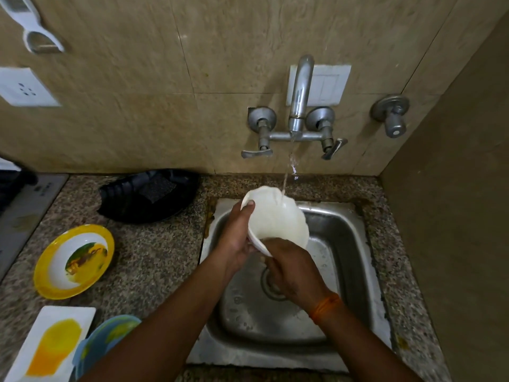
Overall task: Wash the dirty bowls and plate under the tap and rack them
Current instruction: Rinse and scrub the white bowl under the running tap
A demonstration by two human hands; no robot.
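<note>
Over the stainless steel sink (347, 244), both hands tilt a white scalloped bowl (275, 219) under the thin stream falling from the wall-mounted metal tap (300, 92). The left hand (237, 238) clasps its near rim, thumb inside, while the right hand (292, 271) grips the lower edge, fingers curled beneath. On the speckled granite counter (154, 260) to the left wait a yellow-rimmed dirty bowl (74, 260), a white rectangular plate smeared yellow (52, 343), and a blue bowl (107, 337).

Dull steel sink (344, 244) (speckled stone counter (154, 244)), glossy white bowl (275, 216).
</note>
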